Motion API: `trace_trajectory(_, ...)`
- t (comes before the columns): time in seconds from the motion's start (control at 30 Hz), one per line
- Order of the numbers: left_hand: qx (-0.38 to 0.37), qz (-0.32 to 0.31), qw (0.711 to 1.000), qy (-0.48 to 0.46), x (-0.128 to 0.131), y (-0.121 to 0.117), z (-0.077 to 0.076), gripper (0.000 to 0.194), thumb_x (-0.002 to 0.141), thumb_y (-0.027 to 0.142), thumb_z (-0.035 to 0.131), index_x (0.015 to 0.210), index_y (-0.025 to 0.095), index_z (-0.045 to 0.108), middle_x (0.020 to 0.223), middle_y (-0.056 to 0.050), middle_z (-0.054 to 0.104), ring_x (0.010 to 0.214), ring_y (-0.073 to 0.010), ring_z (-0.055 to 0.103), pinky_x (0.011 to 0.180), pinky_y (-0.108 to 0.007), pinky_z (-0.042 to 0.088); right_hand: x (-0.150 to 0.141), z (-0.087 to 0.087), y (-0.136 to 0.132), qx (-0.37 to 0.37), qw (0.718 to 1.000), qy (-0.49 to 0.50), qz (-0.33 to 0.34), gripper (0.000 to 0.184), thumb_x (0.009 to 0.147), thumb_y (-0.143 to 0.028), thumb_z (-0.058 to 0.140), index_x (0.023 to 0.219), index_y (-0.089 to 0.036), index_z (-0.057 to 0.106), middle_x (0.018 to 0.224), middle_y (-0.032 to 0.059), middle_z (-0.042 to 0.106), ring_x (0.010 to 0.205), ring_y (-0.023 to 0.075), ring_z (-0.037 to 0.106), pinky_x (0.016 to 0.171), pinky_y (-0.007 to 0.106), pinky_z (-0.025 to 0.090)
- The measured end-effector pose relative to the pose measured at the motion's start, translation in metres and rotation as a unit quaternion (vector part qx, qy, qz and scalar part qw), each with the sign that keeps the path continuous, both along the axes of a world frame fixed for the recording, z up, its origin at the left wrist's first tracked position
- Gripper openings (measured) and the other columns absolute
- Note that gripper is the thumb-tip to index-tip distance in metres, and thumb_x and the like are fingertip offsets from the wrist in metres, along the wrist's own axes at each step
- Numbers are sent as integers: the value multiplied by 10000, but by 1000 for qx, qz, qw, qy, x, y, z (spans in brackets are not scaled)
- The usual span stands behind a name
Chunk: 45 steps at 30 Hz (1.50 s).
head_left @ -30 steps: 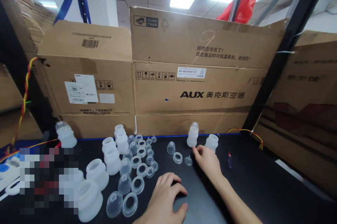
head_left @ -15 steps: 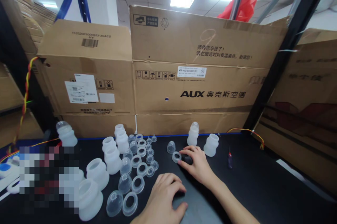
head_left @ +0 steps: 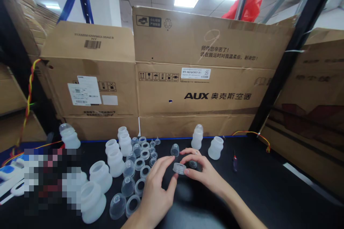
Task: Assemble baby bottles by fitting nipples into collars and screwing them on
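Observation:
A clear screw ring [head_left: 179, 168] is tilted up off the black table, gripped between the thumb and fingers of my right hand [head_left: 205, 170]. My left hand [head_left: 159, 184] is beside the ring, its thumb and fingers apart around the ring's left side; whether the thumb touches it I cannot tell. Just behind the ring stands a clear dome cap [head_left: 175, 149]. A small clear nipple [head_left: 192, 164] lies on the table beneath my right hand, partly covered by it. A frosted bottle with a cap [head_left: 197, 137] and an open frosted bottle [head_left: 215, 148] stand beyond my right hand.
Rows of clear caps [head_left: 118, 205], rings [head_left: 133, 204] and nipples [head_left: 154, 155] lie left of my hands, beside several frosted bottles [head_left: 93, 202]. A small screwdriver [head_left: 235, 162] lies on the right. Cardboard [head_left: 199, 107] walls the table's back edge.
My right hand has raised the ring from the table and tilted it. My left hand has moved up and forward to the ring, now covering some of the nipples and rings.

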<state>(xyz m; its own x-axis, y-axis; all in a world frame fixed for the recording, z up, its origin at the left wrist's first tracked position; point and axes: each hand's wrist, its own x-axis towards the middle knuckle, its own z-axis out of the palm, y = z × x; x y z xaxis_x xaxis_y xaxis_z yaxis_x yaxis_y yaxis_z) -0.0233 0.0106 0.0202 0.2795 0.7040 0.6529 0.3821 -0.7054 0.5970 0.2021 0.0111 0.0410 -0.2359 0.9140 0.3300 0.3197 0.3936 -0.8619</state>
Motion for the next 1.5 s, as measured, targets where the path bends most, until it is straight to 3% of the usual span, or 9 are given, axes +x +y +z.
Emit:
trace_trajectory(0.17, -6, -24, 999, -23, -2, 1, 8, 194, 935, 235, 649, 1101, 279, 740, 1059, -49, 764, 1002, -244, 700, 919, -387, 559, 3, 3, -1, -36, 999, -1, 29, 344, 840, -553, 766, 989, -244, 790, 1341, 100, 614, 1352, 304, 497, 1201, 483, 311)
trace_trajectory(0.3, -162, -33, 983, -78, 4, 2, 8, 115, 840, 321, 777, 918, 238, 768, 904, -47, 780, 837, -231, 712, 762, -321, 554, 4, 5, 1, -33, 999, 4, 12, 357, 921, -569, 654, 1036, -256, 781, 1349, 98, 623, 1347, 299, 513, 1180, 478, 361)
trace_trajectory(0.5, -390, -84, 881, -255, 11, 12, -1, 481, 639, 554, 892, 864, 149, 765, 773, -85, 757, 667, -205, 682, 499, -234, 491, 26, -13, 13, 25, 974, -157, -162, 338, 848, -417, 722, 1139, -246, 702, 1187, 104, 676, 1159, 314, 584, 1069, 499, 432)
trace_trajectory(0.63, -457, -90, 833, -297, 11, 14, 0, 556, 600, 569, 916, 902, 121, 782, 779, -86, 737, 616, -165, 656, 480, -220, 508, 43, -24, 16, -7, 965, -211, -152, 286, 718, -252, 796, 1001, -247, 756, 1119, 87, 704, 1071, 322, 616, 1007, 481, 453)
trace_trajectory(0.83, -484, -95, 812, -314, 11, 9, 6, 540, 601, 537, 932, 903, 113, 786, 794, -72, 716, 592, -122, 616, 475, -192, 496, 40, -20, 19, -21, 986, -119, -111, 245, 869, -372, 695, 1040, -197, 716, 1053, 93, 754, 1032, 294, 685, 981, 455, 505)
trace_trajectory(1.03, -482, -88, 811, -319, 11, 9, 7, 537, 595, 544, 937, 894, 124, 786, 759, -46, 699, 575, -102, 594, 464, -173, 479, 27, -16, 20, -45, 996, 12, -76, 535, 901, -603, 644, 1228, -179, 643, 1048, 102, 758, 926, 249, 719, 866, 401, 576)
trace_trajectory(1.17, -482, -85, 811, -321, 11, 9, 7, 540, 595, 548, 935, 893, 123, 785, 768, -45, 697, 577, -101, 592, 464, -175, 482, 24, -15, 21, -80, 987, 121, -63, 778, 904, -646, 631, 1507, -214, 396, 837, 34, 757, 663, 182, 679, 696, 354, 553)
trace_trajectory(1.33, -482, -85, 811, -321, 11, 10, 5, 550, 580, 554, 938, 889, 126, 785, 753, -41, 694, 563, -99, 591, 463, -176, 477, 21, -11, 19, -124, 977, 171, -26, 584, 871, -700, 639, 1089, -162, 705, 837, 75, 761, 687, 180, 689, 690, 333, 539)
trace_trajectory(1.5, -488, -81, 808, -321, 12, 15, -1, 592, 541, 575, 943, 892, 126, 783, 744, -44, 702, 537, -99, 585, 440, -177, 461, 12, -7, 13, -143, 971, 192, -1, 500, 847, -582, 753, 1110, -164, 680, 841, 69, 773, 677, 161, 676, 676, 309, 522)
